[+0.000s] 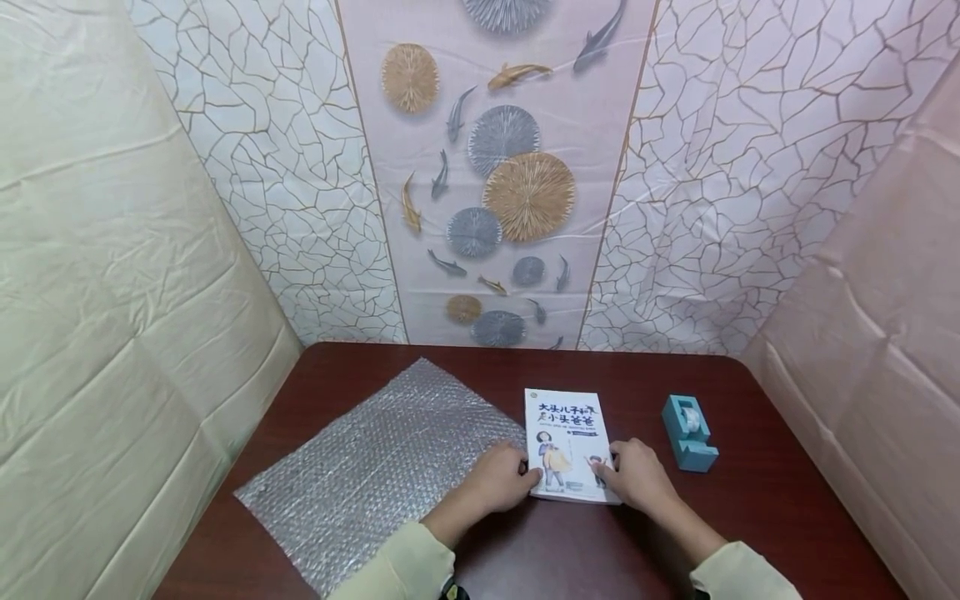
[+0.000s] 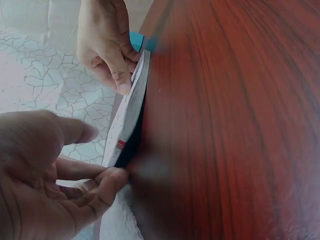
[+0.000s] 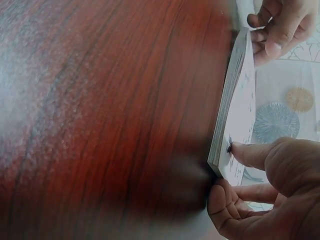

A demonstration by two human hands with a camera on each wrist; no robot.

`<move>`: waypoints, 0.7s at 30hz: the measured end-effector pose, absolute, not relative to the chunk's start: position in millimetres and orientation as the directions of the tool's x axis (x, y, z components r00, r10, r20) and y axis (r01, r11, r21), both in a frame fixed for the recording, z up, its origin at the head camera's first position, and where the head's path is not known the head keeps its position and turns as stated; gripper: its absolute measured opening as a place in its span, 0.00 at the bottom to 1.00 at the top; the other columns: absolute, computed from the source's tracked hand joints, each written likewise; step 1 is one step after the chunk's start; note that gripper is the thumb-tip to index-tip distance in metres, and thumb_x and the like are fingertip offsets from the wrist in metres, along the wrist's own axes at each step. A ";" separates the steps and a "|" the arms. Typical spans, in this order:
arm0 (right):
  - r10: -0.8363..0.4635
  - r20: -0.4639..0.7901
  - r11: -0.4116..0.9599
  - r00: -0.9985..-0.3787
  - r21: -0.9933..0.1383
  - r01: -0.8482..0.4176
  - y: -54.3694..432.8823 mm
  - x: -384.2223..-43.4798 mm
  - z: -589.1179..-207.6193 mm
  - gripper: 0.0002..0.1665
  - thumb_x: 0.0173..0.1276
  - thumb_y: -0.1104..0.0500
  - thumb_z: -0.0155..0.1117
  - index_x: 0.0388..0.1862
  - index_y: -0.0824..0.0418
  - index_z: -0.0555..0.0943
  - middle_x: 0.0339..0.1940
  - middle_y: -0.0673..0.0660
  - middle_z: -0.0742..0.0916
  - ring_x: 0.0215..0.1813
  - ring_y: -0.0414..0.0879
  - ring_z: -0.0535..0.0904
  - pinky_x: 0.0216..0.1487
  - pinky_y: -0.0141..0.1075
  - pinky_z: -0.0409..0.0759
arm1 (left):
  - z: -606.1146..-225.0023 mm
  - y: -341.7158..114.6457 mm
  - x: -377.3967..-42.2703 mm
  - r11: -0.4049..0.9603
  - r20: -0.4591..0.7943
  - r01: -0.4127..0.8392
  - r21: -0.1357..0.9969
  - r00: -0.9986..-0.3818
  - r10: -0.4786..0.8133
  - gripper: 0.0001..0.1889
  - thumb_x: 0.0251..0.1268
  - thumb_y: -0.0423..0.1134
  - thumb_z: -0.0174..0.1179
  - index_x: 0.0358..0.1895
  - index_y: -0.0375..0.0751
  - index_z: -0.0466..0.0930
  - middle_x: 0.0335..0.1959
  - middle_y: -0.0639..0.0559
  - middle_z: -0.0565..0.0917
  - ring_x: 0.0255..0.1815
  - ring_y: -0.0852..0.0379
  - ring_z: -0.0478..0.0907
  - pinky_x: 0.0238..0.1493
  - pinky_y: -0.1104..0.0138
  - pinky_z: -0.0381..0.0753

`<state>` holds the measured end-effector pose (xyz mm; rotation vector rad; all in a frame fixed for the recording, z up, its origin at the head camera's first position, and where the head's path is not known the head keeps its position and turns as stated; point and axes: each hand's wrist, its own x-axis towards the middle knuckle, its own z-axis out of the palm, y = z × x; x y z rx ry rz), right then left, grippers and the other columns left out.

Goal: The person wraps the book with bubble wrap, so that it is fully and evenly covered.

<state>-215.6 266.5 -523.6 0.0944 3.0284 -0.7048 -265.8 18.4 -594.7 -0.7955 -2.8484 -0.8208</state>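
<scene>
A white paperback book (image 1: 566,433) with a cartoon cover lies face up in front of me, its near edge towards me. My left hand (image 1: 498,478) holds its left edge, fingers curled at the side and thumb over the cover; in the left wrist view that thumb (image 2: 80,131) looks raised off the cover. At the lower right corner, my right hand (image 1: 639,477) pinches the book, thumb on the cover and fingers at the edge. In the right wrist view the page edges (image 3: 227,110) show, with dark shadow beneath.
Left of the book a large sheet of bubble wrap (image 1: 390,467) lies flat, its right part close to my left hand. A teal tape dispenser (image 1: 688,433) with a tape roll stands to the right. The dark red wooden table (image 1: 555,550) meets patterned cloth walls behind.
</scene>
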 end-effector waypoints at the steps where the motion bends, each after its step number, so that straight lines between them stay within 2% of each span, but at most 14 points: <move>1: 0.051 -0.044 0.896 -0.998 -0.439 0.065 266.9 -215.5 -523.9 0.22 0.74 0.53 0.77 0.49 0.72 0.86 0.34 0.59 0.80 0.36 0.49 0.75 0.35 0.38 0.70 | -597.4 19.4 -267.2 0.719 0.221 0.495 0.488 -0.867 0.447 0.20 0.73 0.52 0.67 0.20 0.54 0.76 0.23 0.60 0.75 0.27 0.62 0.71 0.31 0.66 0.72; 6: 0.056 -0.043 0.896 -0.997 -0.439 0.070 267.1 -214.8 -525.2 0.18 0.73 0.53 0.78 0.42 0.68 0.86 0.32 0.58 0.79 0.35 0.48 0.73 0.33 0.37 0.68 | -602.8 23.8 -270.3 0.708 0.230 0.425 0.564 -0.904 0.359 0.16 0.69 0.49 0.71 0.23 0.57 0.78 0.18 0.68 0.73 0.24 0.68 0.69 0.28 0.71 0.70; 11: 0.071 -0.062 0.895 -0.996 -0.437 0.091 266.9 -215.8 -524.1 0.22 0.74 0.53 0.77 0.51 0.72 0.86 0.34 0.59 0.80 0.36 0.49 0.75 0.34 0.37 0.69 | -597.8 26.9 -266.8 0.714 0.178 0.354 0.605 -0.933 0.312 0.12 0.64 0.50 0.77 0.33 0.54 0.82 0.22 0.71 0.80 0.27 0.70 0.74 0.33 0.72 0.77; 13: 0.078 -0.071 0.895 -0.994 -0.435 0.101 266.9 -216.0 -523.7 0.25 0.74 0.53 0.77 0.55 0.74 0.86 0.35 0.59 0.80 0.37 0.49 0.75 0.34 0.37 0.70 | -594.7 27.5 -264.5 0.706 0.165 0.342 0.621 -0.937 0.309 0.13 0.63 0.49 0.79 0.38 0.52 0.83 0.25 0.71 0.83 0.29 0.70 0.77 0.34 0.71 0.78; 18: 0.084 -0.071 0.895 -0.994 -0.433 0.106 267.6 -215.7 -524.4 0.26 0.74 0.53 0.77 0.55 0.75 0.86 0.35 0.59 0.80 0.37 0.49 0.75 0.34 0.37 0.70 | -567.6 26.9 -248.5 0.628 0.161 0.331 0.704 -0.936 0.313 0.16 0.64 0.43 0.79 0.49 0.47 0.83 0.28 0.64 0.87 0.25 0.68 0.79 0.33 0.69 0.80; 21: 0.083 -0.068 0.892 -0.994 -0.439 0.104 267.2 -215.2 -524.4 0.25 0.74 0.54 0.78 0.55 0.75 0.87 0.35 0.59 0.80 0.37 0.49 0.75 0.34 0.38 0.70 | -545.4 25.9 -236.1 0.550 0.126 0.286 0.785 -0.942 0.310 0.16 0.63 0.37 0.78 0.51 0.42 0.83 0.28 0.60 0.88 0.21 0.67 0.81 0.29 0.70 0.81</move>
